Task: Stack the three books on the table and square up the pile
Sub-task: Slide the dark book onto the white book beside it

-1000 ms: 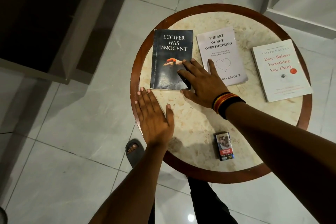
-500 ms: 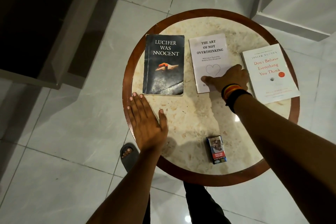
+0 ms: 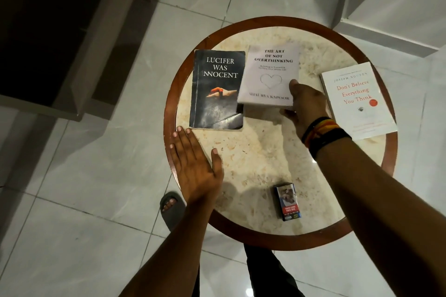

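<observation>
Three books are on the round marble table (image 3: 260, 152). The dark book "Lucifer Was Innocent" (image 3: 217, 90) lies flat at the left. The pale book "The Art of Not Overthinking" (image 3: 270, 72) is in the middle, its near edge lifted off the table and its left corner over the dark book's right edge. My right hand (image 3: 304, 108) grips its near right corner, thumb on the cover and fingers beneath. The white book "Don't Believe Everything You Think" (image 3: 357, 101) lies flat at the right. My left hand (image 3: 195, 166) rests flat, palm down, on the table's left rim, holding nothing.
A small cigarette pack (image 3: 288, 201) lies near the table's front edge. A foot in a dark sandal (image 3: 171, 207) stands on the tiled floor under the table's left side. A dark cabinet (image 3: 48, 31) stands at the left.
My right hand left the dark book, went to the pale middle book, gripped its near right corner and lifted it toward the dark book. My left hand stayed put.
</observation>
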